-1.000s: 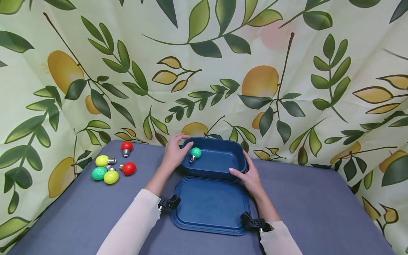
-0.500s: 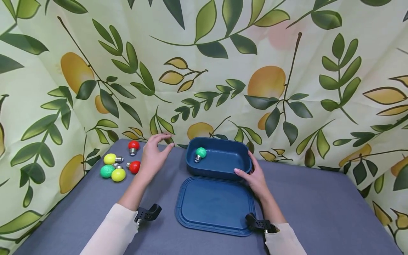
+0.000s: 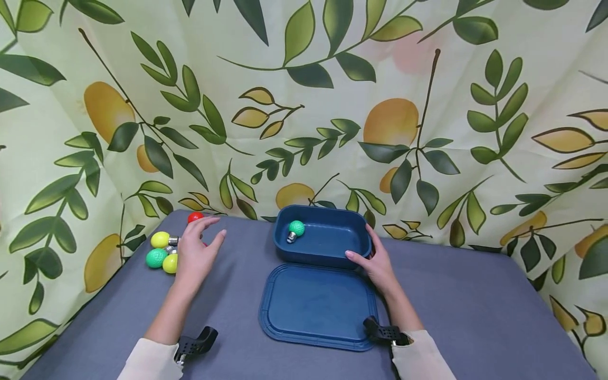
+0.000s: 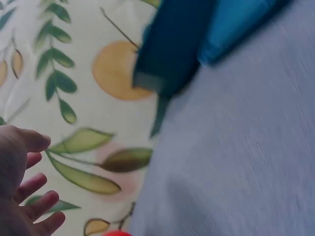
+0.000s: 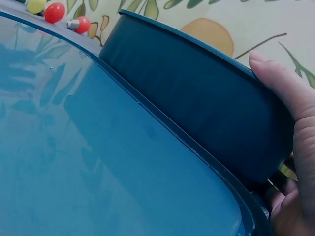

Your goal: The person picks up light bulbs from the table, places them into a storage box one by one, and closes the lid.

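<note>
Green bulb [image 3: 295,229] left in blue box [image 3: 323,252], left hand [image 3: 195,253] (open, empty) moved to loose bulbs [image 3: 162,252], right hand [image 3: 375,261] still gripping box.

The blue box [image 3: 323,248] under the right hand's fingers [image 3: 358,257] is looking like matt plastic, its lid [image 5: 98,162] glossy (reflecting the leaf print). Bulbs [image 3: 161,253] beside the left fingers [image 3: 209,243] are showing textured coloured plastic with metal bases, lying on smooth grey cloth [image 3: 475,306].

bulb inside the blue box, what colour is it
Green, with a silver screw base. The bulb lies in the box's far left corner; the head view shows it best.
</note>
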Tool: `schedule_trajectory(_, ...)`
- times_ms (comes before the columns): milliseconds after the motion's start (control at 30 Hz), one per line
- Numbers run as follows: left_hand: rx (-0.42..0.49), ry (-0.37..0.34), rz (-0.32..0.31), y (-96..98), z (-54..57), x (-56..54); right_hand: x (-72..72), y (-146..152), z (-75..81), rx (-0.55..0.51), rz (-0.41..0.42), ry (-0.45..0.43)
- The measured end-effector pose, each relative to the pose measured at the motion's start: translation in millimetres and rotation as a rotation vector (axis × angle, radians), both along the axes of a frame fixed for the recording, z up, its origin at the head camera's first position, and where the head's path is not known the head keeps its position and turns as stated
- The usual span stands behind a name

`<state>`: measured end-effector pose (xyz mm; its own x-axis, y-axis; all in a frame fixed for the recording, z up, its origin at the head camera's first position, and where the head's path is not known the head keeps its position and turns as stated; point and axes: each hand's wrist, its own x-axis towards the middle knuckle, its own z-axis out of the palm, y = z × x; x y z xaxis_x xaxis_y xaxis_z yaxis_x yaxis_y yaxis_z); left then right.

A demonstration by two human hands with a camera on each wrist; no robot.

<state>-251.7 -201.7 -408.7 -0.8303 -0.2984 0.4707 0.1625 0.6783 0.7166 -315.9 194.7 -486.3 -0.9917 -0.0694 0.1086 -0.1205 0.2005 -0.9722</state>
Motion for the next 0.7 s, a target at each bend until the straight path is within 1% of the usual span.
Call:
schedule_trajectory(133,-0.041,-0.026,0.009,-8.1,-8.0,-0.5,-0.2,0,-1.0,0.018,-0.001,0.006)
schedule_trajectory(300,-0.056,-0.043,0.022,-13.4,-11.6,-2.2,1.2,1,2.0,0.036,-0.016,0.010)
schedule_trajectory(467,-0.064,-0.096,0.031,-16.7,-15.7,-2.7,1.5,0,2.9,0.052,-0.020,0.005)
schedule_trajectory(600,-0.106,-0.138,0.049,-20.3,-20.8,-3.7,1.3,0,3.6,0.056,-0.022,-0.003)
schedule_trajectory(700,-0.148,-0.150,0.068,-23.0,-25.3,-4.2,0.9,-1,4.0,0.059,-0.019,-0.006)
